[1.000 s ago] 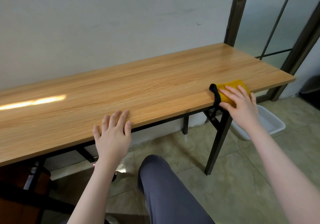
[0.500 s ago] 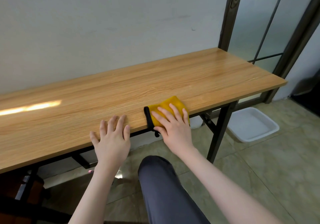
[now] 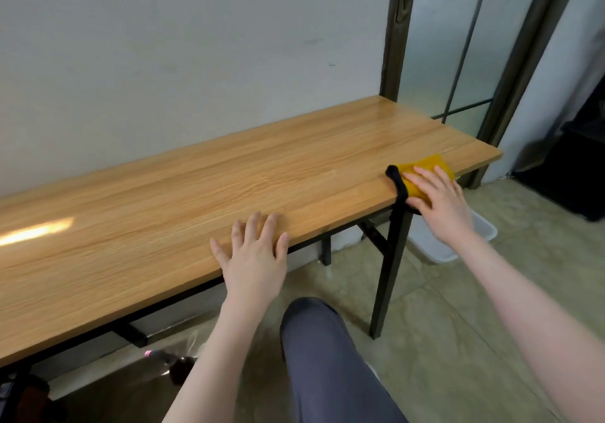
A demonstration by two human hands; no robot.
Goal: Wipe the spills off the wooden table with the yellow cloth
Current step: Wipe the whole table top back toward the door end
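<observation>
1. Knee in dark grey trousers [image 3: 314, 341]: nearest item, below and between the two hands.

2. Left hand [image 3: 253, 255]: flat, fingers spread, palm down on the near edge of the counter; grips nothing, seemingly bracing.

3. Long light-wood counter on a black metal frame [image 3: 196, 200]: runs left to right under both hands. Bright streak of reflected light well to the left of the left hand. No spill can be made out on the surface from this view.

4. Right hand [image 3: 438, 200]: flat, fingers extended, pressing down on the cloth; not curled round it, holding it by pressure alone.

5. Folded yellow cloth with a black trim strip [image 3: 432, 164]: under the right hand's fingers, at the counter's near edge close to its right end. The black strip hangs over the edge just left of the hand. Judged soft, light and limp; it should slide easily on smooth wood and bunch up if pushed from one corner. Best held with the palm spread over its middle, or pinched at the folded yellow body, not by the dangling strip.

6. White plastic tub [image 3: 458, 242]: on the tiled floor, beneath the right hand and partly hidden by it.

7. Pale plaster wall [image 3: 196, 62]: beyond both hands, behind the counter.

8. Dark-framed frosted glass door [image 3: 458, 46]: beyond the right hand, at the counter's far right end.
</observation>
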